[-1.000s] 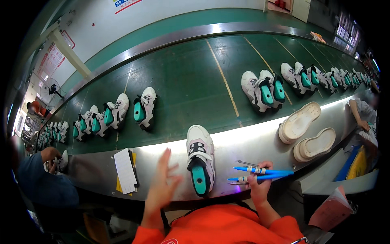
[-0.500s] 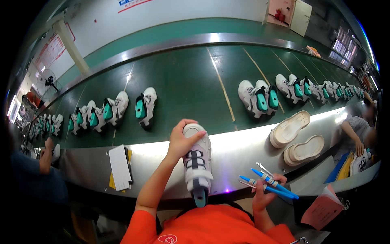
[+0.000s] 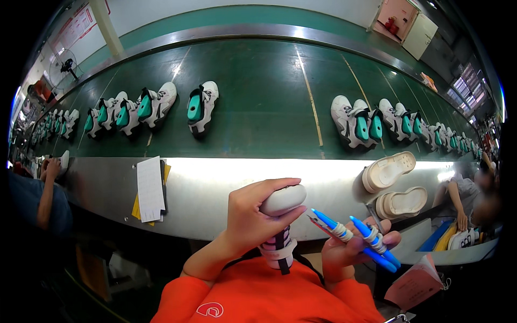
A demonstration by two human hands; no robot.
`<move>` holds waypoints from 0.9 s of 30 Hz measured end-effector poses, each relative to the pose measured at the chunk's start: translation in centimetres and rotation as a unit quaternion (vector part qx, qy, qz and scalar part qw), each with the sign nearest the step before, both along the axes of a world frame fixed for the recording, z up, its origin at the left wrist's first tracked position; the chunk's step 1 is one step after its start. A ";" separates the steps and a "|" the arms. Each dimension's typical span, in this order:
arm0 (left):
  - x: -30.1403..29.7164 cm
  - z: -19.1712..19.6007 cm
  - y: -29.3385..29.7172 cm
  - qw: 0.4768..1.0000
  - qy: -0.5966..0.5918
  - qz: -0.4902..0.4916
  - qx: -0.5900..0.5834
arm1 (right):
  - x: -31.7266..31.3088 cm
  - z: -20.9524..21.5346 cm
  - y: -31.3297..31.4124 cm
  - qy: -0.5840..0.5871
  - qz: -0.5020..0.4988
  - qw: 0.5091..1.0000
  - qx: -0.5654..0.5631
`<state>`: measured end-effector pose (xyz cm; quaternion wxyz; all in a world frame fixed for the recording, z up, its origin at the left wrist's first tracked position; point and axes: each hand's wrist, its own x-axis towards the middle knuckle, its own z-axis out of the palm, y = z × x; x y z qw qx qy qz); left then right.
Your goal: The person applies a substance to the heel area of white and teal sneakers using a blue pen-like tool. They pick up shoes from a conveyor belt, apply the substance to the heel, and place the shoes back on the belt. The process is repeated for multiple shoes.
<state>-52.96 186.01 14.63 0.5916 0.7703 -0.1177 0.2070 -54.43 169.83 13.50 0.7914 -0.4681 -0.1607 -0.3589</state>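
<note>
My left hand [image 3: 253, 212] grips a light sports shoe [image 3: 285, 200] by its toe, thumb on one side and fingers on the other. The toe tilts up toward me, and the strap over the dark laces shows below, close to my orange shirt. In my right hand [image 3: 350, 253] are two blue pens [image 3: 371, 237] with pale bands wrapped round them, bundled with thin metal tools whose kind I cannot make out. The pen tips point up and left, a short way right of the shoe.
A green conveyor belt [image 3: 258, 118] carries several white shoes with teal inserts. On the metal ledge [image 3: 215, 177] lie papers [image 3: 149, 185] at left and two cream soles [image 3: 401, 202] at right. A pink booklet [image 3: 417, 282] hangs lower right. People work at both sides.
My left hand has brought the shoe nearer and tipped its toe up. The right hand has moved slightly, turning the pens. The view has shifted, and the belt shoes appear higher.
</note>
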 end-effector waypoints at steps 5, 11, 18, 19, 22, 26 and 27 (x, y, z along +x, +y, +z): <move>-0.1 -0.3 0.5 1.000 0.003 -0.002 0.008 | 0.3 -1.3 0.9 -0.083 0.084 0.993 -0.003; 0.0 -0.3 0.9 1.000 -0.003 -0.004 0.022 | 0.4 -0.2 2.2 -0.041 -0.101 0.973 -0.201; -0.2 -0.5 1.7 0.999 -0.015 -0.004 0.036 | 0.5 0.4 2.9 -0.044 -0.069 0.981 -0.174; -0.3 -0.5 1.7 0.999 -0.013 -0.007 0.035 | 0.4 0.5 2.8 -0.039 -0.065 0.982 -0.175; -0.4 -0.4 1.7 0.999 -0.018 -0.012 0.036 | 0.9 1.3 2.3 -0.071 -0.020 0.983 -0.166; -0.4 -0.5 1.5 0.996 -0.051 -0.012 0.067 | 1.8 3.0 1.6 -0.069 0.002 0.980 -0.189; -0.4 -0.5 1.5 0.995 -0.059 -0.010 0.080 | 2.0 3.3 1.5 -0.060 0.004 0.978 -0.202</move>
